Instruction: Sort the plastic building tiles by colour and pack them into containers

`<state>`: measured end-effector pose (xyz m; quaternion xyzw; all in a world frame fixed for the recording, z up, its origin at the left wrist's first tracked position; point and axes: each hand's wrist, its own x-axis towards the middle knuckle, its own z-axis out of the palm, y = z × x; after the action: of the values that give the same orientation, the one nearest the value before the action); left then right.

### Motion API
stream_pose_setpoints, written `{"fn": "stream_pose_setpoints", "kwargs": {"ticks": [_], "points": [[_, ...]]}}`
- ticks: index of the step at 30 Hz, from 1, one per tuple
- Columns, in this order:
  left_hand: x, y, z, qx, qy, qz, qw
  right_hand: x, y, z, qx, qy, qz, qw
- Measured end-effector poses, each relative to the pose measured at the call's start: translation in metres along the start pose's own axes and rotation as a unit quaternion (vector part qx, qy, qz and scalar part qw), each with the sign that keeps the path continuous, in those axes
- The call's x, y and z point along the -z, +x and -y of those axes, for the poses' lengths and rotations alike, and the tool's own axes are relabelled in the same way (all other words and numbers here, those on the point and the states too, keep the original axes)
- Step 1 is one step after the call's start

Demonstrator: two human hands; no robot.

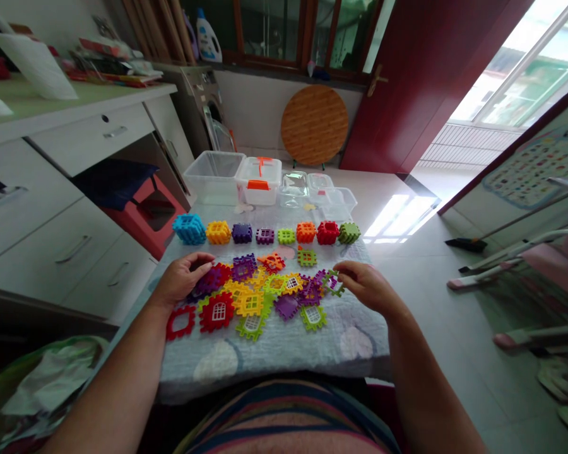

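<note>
My left hand (182, 277) is at the left of a heap of plastic interlocking building pieces, fingers curved with a small gap at the thumb. Nothing shows between its fingertips; a dark purple piece (214, 278) is right beside the thumb. At the heap's right edge my right hand (366, 285) pinches a green window piece (334, 283). Nearby are a red window piece (217, 311), a yellow piece (250, 303), a purple piece (288, 306) and a green window piece (313, 317). An orange piece (271, 261) and a green piece (307, 257) lie farther back.
Behind the heap runs a row of colour-sorted stacks, from a blue stack (189, 229) to an olive-green stack (349, 232). Clear plastic bins (215, 180) and a lidded box (259, 183) with orange clips stand at the table's far end. A red stool (158, 214) is at left.
</note>
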<state>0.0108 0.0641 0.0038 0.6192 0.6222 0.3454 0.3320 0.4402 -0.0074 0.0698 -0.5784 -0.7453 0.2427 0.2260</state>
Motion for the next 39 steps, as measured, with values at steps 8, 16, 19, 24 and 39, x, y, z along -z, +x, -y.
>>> {"fn": "stream_pose_setpoints", "kwargs": {"ticks": [8,16,19,24,39], "points": [[0.000,0.001,0.001,-0.005,0.000,-0.001,1.000,-0.027,0.019,-0.031,-0.042,-0.033,-0.065,0.996],[0.001,0.001,0.001,0.000,0.015,0.007,1.000,-0.041,0.028,-0.032,-0.115,-0.138,-0.050,0.983],[0.001,0.001,-0.001,0.001,0.012,0.003,1.000,-0.039,0.034,-0.026,-0.128,-0.173,-0.046,0.975],[0.001,0.001,-0.001,0.011,0.006,0.009,1.000,-0.033,0.047,-0.006,-0.039,-0.144,-0.071,0.986],[0.002,0.002,0.003,-0.003,0.004,0.011,1.000,-0.045,0.091,0.000,0.043,-0.212,0.055,0.975]]}}
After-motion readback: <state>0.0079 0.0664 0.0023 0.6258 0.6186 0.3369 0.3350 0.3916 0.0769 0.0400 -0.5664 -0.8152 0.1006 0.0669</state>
